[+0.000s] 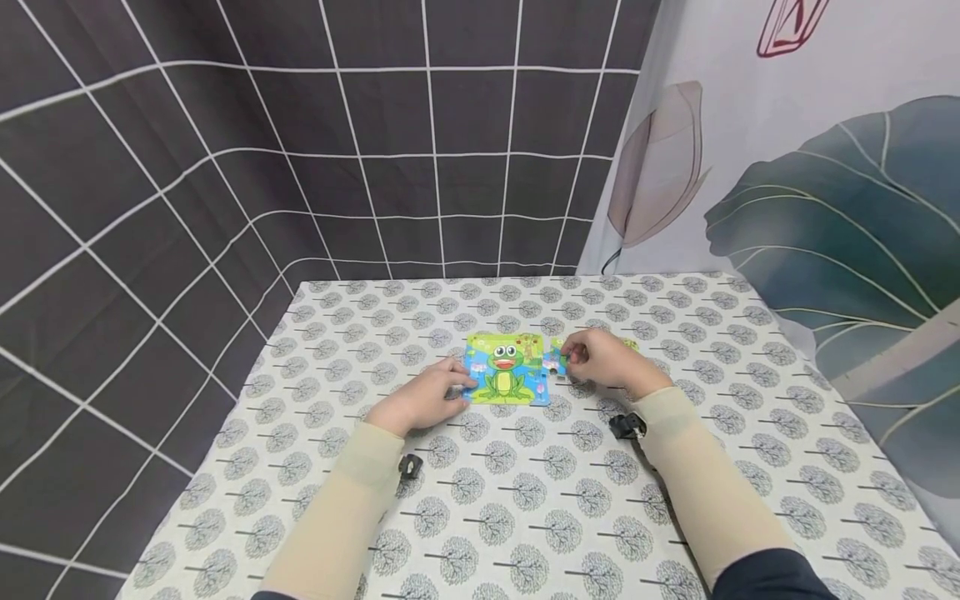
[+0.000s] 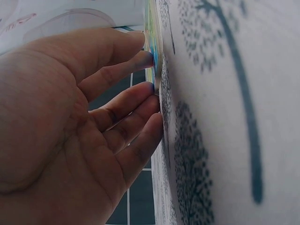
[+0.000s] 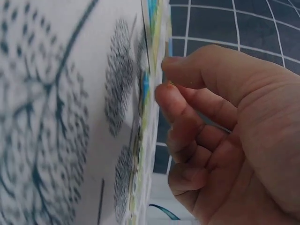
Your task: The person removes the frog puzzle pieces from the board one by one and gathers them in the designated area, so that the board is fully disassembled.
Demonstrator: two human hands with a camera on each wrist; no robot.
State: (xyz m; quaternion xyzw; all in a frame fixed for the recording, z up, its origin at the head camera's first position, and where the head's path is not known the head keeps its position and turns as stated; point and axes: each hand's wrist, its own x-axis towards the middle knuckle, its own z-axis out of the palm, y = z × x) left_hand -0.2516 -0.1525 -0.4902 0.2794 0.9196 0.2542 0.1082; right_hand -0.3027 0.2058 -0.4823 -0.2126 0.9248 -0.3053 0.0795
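A frog jigsaw puzzle (image 1: 504, 371), green and blue, lies flat on the patterned cloth. My left hand (image 1: 423, 396) rests at its left edge; in the left wrist view the extended fingertips (image 2: 147, 87) touch the puzzle's side and the cloth. To the right of the puzzle, my right hand (image 1: 606, 360) pinches a small blue and green puzzle piece (image 1: 557, 364) between thumb and forefinger, the other fingers curled. Most of that piece is hidden by the fingers in the right wrist view.
More yellow-green puzzle pieces (image 1: 632, 343) show beyond the right hand, partly covered by it. The tree-print tablecloth (image 1: 525, 492) runs back to a dark gridded curtain (image 1: 390, 183). A pale curtain with leaf prints (image 1: 825, 208) hangs at the right.
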